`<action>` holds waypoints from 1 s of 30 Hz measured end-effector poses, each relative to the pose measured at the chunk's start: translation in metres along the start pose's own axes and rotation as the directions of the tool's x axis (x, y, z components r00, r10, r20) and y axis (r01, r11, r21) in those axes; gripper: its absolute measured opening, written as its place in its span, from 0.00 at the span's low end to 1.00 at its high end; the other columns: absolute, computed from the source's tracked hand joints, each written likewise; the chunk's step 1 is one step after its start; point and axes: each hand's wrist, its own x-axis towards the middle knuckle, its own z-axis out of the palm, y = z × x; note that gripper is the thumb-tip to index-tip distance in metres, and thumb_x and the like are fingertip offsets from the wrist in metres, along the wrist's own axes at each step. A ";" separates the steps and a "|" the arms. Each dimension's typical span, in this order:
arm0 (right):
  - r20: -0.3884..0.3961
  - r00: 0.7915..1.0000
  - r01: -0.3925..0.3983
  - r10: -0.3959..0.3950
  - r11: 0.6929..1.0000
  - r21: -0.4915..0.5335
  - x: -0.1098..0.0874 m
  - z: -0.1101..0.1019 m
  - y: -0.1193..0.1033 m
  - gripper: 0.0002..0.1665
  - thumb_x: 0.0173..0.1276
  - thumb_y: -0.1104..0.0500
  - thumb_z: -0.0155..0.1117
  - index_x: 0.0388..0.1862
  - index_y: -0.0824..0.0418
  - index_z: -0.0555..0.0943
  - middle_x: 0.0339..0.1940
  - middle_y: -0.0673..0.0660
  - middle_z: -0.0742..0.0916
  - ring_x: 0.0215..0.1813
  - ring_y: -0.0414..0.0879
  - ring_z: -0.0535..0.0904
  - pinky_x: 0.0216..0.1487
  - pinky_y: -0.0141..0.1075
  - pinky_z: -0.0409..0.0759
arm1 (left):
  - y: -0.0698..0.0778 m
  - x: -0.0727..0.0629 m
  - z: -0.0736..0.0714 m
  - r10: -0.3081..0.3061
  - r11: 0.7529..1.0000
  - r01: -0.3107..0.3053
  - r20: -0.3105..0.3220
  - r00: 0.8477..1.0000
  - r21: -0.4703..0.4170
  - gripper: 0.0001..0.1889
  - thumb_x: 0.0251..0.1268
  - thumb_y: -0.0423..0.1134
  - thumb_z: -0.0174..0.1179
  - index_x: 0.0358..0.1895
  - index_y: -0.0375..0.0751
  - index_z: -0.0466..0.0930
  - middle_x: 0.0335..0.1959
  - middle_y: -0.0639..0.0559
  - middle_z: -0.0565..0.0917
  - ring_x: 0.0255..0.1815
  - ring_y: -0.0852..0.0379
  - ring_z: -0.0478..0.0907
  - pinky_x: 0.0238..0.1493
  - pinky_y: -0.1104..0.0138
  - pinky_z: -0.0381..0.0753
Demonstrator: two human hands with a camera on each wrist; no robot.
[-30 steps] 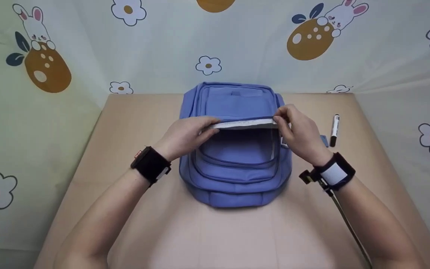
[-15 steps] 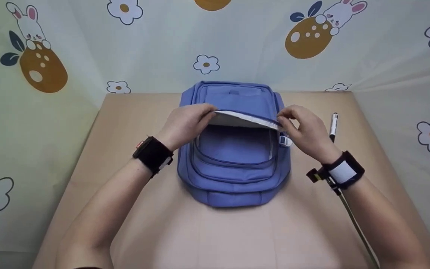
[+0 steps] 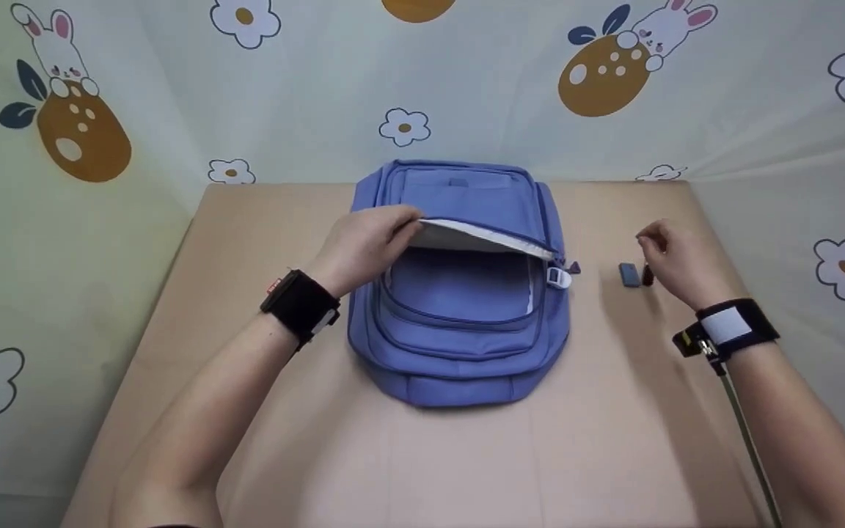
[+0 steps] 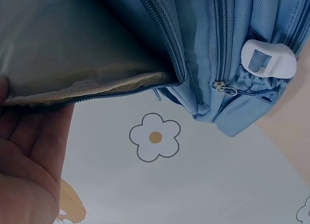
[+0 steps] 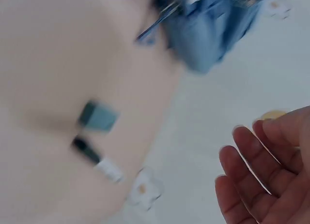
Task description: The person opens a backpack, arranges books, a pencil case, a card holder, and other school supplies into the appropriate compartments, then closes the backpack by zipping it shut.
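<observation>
A blue backpack (image 3: 459, 367) lies on the table with its front pocket gaping. My left hand (image 3: 372, 238) pinches the pale-lined edge of the pocket flap (image 3: 485, 232) and holds it up. In the left wrist view, thumb and fingers of that hand (image 4: 34, 161) close on the zippered rim. My right hand (image 3: 686, 265) is right of the backpack, above a marker (image 5: 109, 169) with a dark cap and a small blue block (image 3: 628, 275). Nothing is in the right hand's loosely bent fingers in the blurred right wrist view. In the head view that hand hides most of the marker.
The backpack rests on a tan tabletop (image 3: 459, 462). A white buckle (image 3: 559, 278) and a dark zipper pull (image 3: 575, 268) stick out on its right side. Patterned cloth (image 3: 305, 95) stands behind and at both sides. A cable (image 3: 749, 440) runs along the right forearm.
My right hand has let go of the flap's right end and moved right, over the marker. The flap's left end is raised higher by my left hand, and its right end has dropped.
</observation>
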 end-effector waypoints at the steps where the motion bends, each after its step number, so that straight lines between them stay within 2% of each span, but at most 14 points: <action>1: 0.029 0.999 -0.013 0.014 1.000 -0.028 0.000 0.000 0.010 0.14 0.78 0.63 0.55 0.50 0.74 0.81 0.45 0.72 0.86 0.38 0.61 0.83 0.41 0.52 0.80 | 0.000 0.000 0.000 -0.001 1.000 0.001 0.001 1.000 0.000 0.12 0.80 0.42 0.56 0.50 0.42 0.86 0.42 0.52 0.88 0.39 0.57 0.83 0.42 0.58 0.82; 3: 0.087 0.995 -0.033 0.038 0.998 -0.059 0.000 0.003 0.028 0.14 0.76 0.65 0.55 0.47 0.76 0.81 0.43 0.74 0.86 0.42 0.64 0.82 0.44 0.57 0.79 | 0.000 0.000 0.001 -0.001 1.000 0.001 0.001 1.000 -0.001 0.12 0.80 0.42 0.55 0.50 0.42 0.86 0.42 0.52 0.88 0.38 0.57 0.82 0.41 0.58 0.82; 6: 0.156 0.983 -0.086 0.099 0.992 -0.093 0.000 0.008 0.047 0.14 0.75 0.65 0.55 0.46 0.77 0.81 0.41 0.74 0.85 0.41 0.65 0.81 0.44 0.59 0.79 | 0.000 0.000 0.001 -0.002 1.000 0.002 -0.001 1.000 -0.005 0.12 0.80 0.42 0.55 0.50 0.42 0.86 0.41 0.52 0.88 0.36 0.57 0.81 0.40 0.59 0.81; 10: 0.180 0.969 -0.149 0.169 0.982 -0.119 0.003 0.016 0.056 0.15 0.76 0.63 0.56 0.48 0.76 0.81 0.41 0.73 0.85 0.41 0.65 0.81 0.44 0.58 0.78 | -0.001 0.000 0.001 -0.006 1.000 0.006 -0.004 1.000 -0.015 0.12 0.80 0.42 0.56 0.50 0.41 0.86 0.39 0.52 0.87 0.34 0.57 0.79 0.37 0.60 0.81; 13: 0.159 0.975 -0.133 0.155 0.981 -0.144 0.009 0.026 0.052 0.16 0.75 0.60 0.60 0.47 0.75 0.82 0.38 0.71 0.86 0.37 0.62 0.81 0.40 0.55 0.78 | -0.001 0.001 0.001 -0.008 1.000 0.008 -0.011 1.000 -0.013 0.12 0.79 0.42 0.56 0.50 0.41 0.86 0.39 0.51 0.87 0.34 0.57 0.80 0.38 0.59 0.81; 17: 0.141 0.984 -0.078 0.111 0.973 -0.218 0.014 0.040 0.041 0.16 0.72 0.58 0.63 0.31 0.71 0.81 0.24 0.64 0.82 0.27 0.57 0.76 0.31 0.50 0.73 | -0.001 0.001 0.001 -0.008 1.000 0.008 -0.020 1.000 -0.001 0.12 0.79 0.41 0.56 0.51 0.41 0.86 0.42 0.50 0.88 0.38 0.56 0.83 0.41 0.59 0.82; 20: 0.142 0.984 -0.062 0.107 0.955 -0.292 0.016 0.048 0.034 0.17 0.70 0.60 0.62 0.23 0.68 0.77 0.19 0.61 0.78 0.23 0.56 0.72 0.27 0.50 0.70 | 0.000 0.001 0.001 -0.009 1.000 0.009 -0.019 1.000 -0.001 0.12 0.79 0.41 0.56 0.52 0.40 0.86 0.44 0.50 0.88 0.40 0.55 0.84 0.42 0.58 0.83; 25: 0.127 0.983 -0.078 0.132 0.930 -0.359 0.017 0.058 0.025 0.14 0.71 0.65 0.59 0.27 0.74 0.80 0.21 0.66 0.80 0.23 0.58 0.75 0.26 0.53 0.75 | 0.000 0.000 0.001 -0.021 1.000 0.021 -0.019 1.000 -0.014 0.12 0.79 0.41 0.56 0.52 0.40 0.87 0.44 0.50 0.88 0.40 0.55 0.84 0.43 0.58 0.83; 30: 0.109 0.985 -0.088 0.131 0.941 -0.327 0.017 0.064 0.019 0.10 0.72 0.68 0.56 0.37 0.76 0.80 0.31 0.73 0.84 0.30 0.65 0.80 0.31 0.58 0.78 | -0.001 0.001 0.001 -0.029 0.999 0.029 -0.020 0.999 -0.014 0.12 0.79 0.41 0.56 0.52 0.40 0.87 0.43 0.49 0.88 0.40 0.55 0.84 0.43 0.59 0.82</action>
